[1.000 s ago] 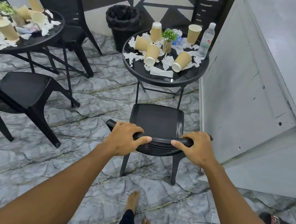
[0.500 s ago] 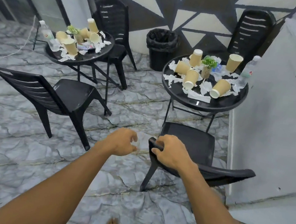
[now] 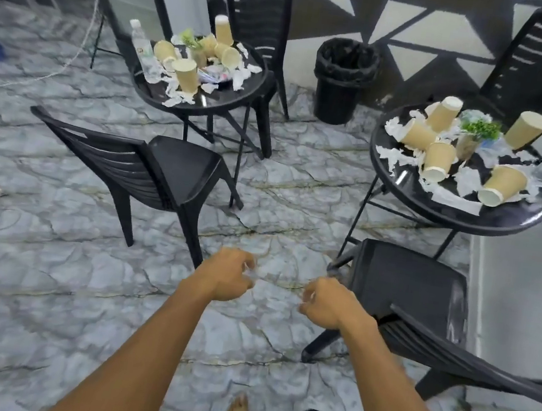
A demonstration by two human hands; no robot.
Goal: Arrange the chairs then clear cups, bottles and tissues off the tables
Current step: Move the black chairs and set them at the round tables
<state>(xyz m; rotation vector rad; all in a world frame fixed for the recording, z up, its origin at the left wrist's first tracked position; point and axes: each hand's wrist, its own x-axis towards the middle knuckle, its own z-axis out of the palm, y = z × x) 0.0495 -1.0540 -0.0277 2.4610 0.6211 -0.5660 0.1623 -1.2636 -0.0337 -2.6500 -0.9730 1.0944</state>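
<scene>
Two round black metal benches carry the litter: the left bench and the right bench. We judge the chair-arranging step to be in hand. The near right chair, black slatted plastic, sits with its seat turned toward the right bench, while the matching left chair stands askew and apart from the left bench. The next move, we think, calls for stepping left and taking that chair's backrest in both hands to swing it square. A black lined bin stands by the wall between the benches. Our left hand hangs over the floor, fingers loosely curled on nothing, apart from the left chair. Our right hand is likewise loosely curled and empty, as far as the blur lets us tell, just beside the near right chair's backrest. Tan paper cups, a clear plastic bottle and crumpled white tissues lie on the benches, well apart from both hands
</scene>
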